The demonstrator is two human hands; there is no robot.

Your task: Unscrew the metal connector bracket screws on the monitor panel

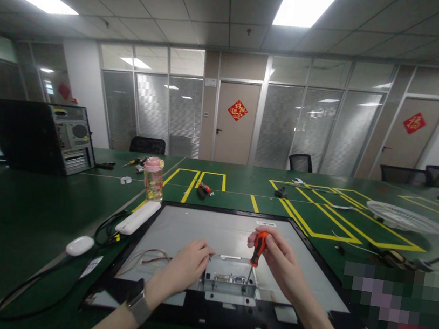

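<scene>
A flat display panel (195, 223) with a black frame lies back side up in front of me. On its near part sits a small metal box (225, 266) with connector ports along one side. My left hand (188, 262) is at the box's left edge, with its fingers closed against it; the thumb is partly hidden. In my right hand (281, 260) is a red and black screwdriver (259, 245), held upright by the handle. The screwdriver's shaft points down to the right end of the box, its tip near the ports. Thin coloured wires (145, 257) lie left of the box.
Left of the panel are a white power strip (138, 218), black cables (48, 308), a white mouse-shaped object (80, 245) and a pink-lidded bottle (154, 180). A computer tower (39, 136) stands farther left. Pliers (203, 189) and a white round rack (404, 216) lie beyond.
</scene>
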